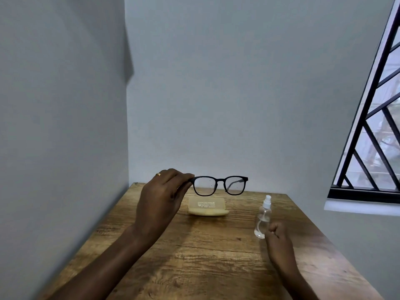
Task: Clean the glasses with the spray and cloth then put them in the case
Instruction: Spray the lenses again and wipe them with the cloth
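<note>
Wood-grain counter [201,256], brown and knotty, pushed into a corner of pale grey walls [216,83]. Window [376,135] on the right with black diagonal bars and a white sill; outside is blurred.

I see the left hand [160,204] raised over the counter's far left, gold ring [158,174] on one finger. Its fingers [186,177] are pinched shut on the left end of the glasses [220,185], at the hinge. The glasses are black-framed, held up in the air with lenses facing me, level, clear of the counter, in front of the back wall. There are small droplets or specks on the left lens. One patterned temple arm shows through the right lens.

Directly under and behind the glasses lies the case [208,207], pale yellow, flat on the counter near the far edge. White print on its top, several lines plus a small logo, upside down to me and too small to read. I cannot tell whether the cloth is part of that yellow pile.

The spray bottle [263,219] stands upright right of centre, clear plastic, white nozzle, some clear liquid inside. No label readable.

Right hand [279,239] rests low on the counter just beside the bottle base, fingers curled in loosely; it touches or nearly touches the bottle, but I cannot tell if it has a grip.

Nothing blocks the case or bottle except the hands' edges.
</note>
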